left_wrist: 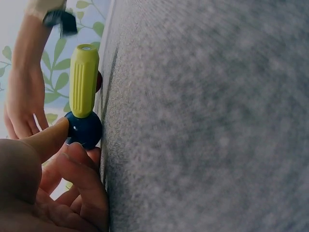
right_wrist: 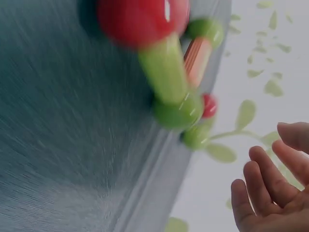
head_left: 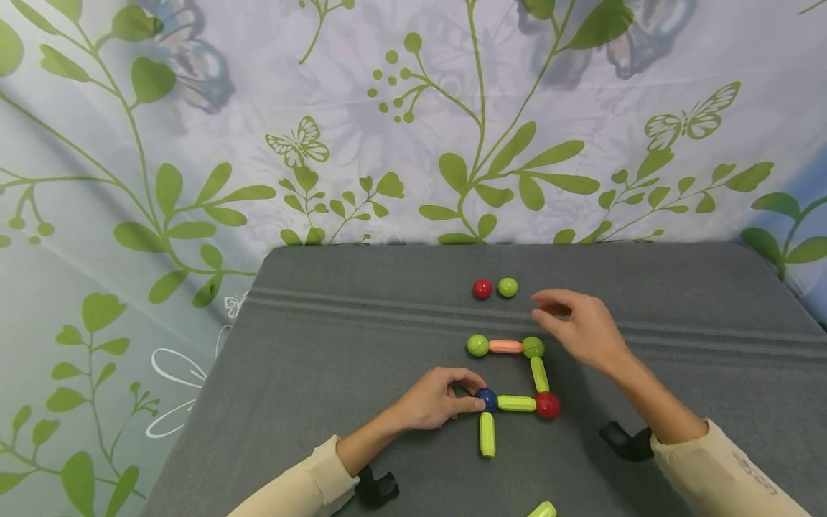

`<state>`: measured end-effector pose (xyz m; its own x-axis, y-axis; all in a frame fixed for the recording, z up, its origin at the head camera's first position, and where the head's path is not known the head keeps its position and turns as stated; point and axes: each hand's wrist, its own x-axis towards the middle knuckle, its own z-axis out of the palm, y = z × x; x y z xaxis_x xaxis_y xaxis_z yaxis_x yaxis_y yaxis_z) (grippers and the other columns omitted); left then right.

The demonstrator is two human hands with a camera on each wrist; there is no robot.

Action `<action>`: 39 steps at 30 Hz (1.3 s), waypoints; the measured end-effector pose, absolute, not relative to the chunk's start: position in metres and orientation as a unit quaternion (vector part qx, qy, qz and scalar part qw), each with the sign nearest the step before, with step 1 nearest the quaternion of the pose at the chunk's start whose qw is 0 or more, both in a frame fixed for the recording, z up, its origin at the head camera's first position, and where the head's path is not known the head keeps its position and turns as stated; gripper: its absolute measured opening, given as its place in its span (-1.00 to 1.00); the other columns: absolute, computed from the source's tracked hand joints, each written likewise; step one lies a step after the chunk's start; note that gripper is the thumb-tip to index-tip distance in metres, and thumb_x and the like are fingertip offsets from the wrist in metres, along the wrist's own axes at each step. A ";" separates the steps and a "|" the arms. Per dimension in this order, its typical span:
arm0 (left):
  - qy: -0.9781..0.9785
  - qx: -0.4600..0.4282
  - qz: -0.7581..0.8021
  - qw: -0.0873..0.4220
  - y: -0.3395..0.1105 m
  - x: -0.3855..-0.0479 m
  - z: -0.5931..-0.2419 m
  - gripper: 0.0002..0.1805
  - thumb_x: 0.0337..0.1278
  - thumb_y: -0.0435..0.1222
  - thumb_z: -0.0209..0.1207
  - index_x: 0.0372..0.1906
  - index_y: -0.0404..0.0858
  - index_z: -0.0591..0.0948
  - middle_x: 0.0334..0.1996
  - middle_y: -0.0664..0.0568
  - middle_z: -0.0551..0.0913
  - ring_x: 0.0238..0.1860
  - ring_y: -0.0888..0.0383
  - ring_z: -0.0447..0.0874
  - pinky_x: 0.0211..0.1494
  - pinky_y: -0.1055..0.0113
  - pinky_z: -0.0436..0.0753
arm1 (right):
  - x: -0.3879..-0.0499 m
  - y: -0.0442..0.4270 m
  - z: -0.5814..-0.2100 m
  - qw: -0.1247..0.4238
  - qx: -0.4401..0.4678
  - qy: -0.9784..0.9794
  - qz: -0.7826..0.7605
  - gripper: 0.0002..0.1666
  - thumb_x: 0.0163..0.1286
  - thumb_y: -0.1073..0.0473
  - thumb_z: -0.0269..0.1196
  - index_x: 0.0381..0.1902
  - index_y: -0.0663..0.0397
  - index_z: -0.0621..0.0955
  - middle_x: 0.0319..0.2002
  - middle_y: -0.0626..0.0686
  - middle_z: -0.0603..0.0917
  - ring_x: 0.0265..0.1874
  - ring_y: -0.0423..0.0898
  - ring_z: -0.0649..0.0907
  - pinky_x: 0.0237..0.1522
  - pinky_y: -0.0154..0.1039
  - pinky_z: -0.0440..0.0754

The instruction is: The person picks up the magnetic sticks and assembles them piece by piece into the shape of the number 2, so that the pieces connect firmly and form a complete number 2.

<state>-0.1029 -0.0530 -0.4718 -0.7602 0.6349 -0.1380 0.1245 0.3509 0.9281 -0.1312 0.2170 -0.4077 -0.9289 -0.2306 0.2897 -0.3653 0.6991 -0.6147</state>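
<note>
With thumb and fingers, my left hand (head_left: 434, 399) pinches a blue ball (head_left: 487, 399) on the grey table. Two yellow-green ribbed rods meet that ball: one rod (head_left: 487, 435) points toward me, the other (head_left: 517, 403) runs right to a red ball (head_left: 548, 405). From there a third yellow-green rod (head_left: 539, 375) leads to a green ball (head_left: 533, 347). An orange rod (head_left: 506, 347) joins it to another green ball (head_left: 478, 345). Above and right of this chain, my right hand (head_left: 584, 327) hovers with relaxed fingers and holds nothing.
A loose red ball (head_left: 482, 289) and a loose green ball (head_left: 507, 287) lie farther back on the table (head_left: 336, 337). Another yellow-green rod (head_left: 543, 510) shows at the near edge of the head view. Behind the table hangs a leaf-patterned cloth (head_left: 362, 143).
</note>
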 end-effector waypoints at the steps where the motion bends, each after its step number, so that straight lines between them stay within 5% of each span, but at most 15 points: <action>1: 0.783 0.241 0.516 0.249 -0.053 -0.103 -0.472 -0.78 0.22 -0.27 0.34 -0.05 -0.18 0.69 -0.29 0.20 0.62 -0.64 0.26 0.50 -0.56 0.45 0.49 | -0.141 0.218 -0.409 0.085 0.158 -0.919 0.352 -0.68 0.38 0.27 0.30 0.06 0.28 0.64 -0.15 0.20 0.71 -0.18 0.14 0.67 -0.16 0.14 0.58; 16: 0.778 0.245 0.520 0.253 -0.053 -0.105 -0.472 -0.77 0.23 -0.25 0.33 -0.03 -0.19 0.69 -0.29 0.22 0.61 -0.65 0.24 0.51 -0.53 0.43 0.54 | -0.215 0.215 -0.439 -0.023 0.089 -0.939 0.332 -0.49 0.42 0.15 0.29 0.25 0.26 0.53 0.07 0.37 0.60 -0.01 0.26 0.59 -0.11 0.16 0.54; 39: 0.777 0.245 0.520 0.255 -0.054 -0.106 -0.474 -0.76 0.23 -0.27 0.33 -0.02 -0.20 0.69 -0.29 0.22 0.61 -0.64 0.27 0.48 -0.57 0.45 0.49 | -0.222 0.205 -0.446 -0.013 0.114 -0.952 0.282 -0.59 0.40 0.17 0.30 0.10 0.32 0.59 -0.03 0.33 0.66 -0.04 0.25 0.62 0.00 0.21 0.49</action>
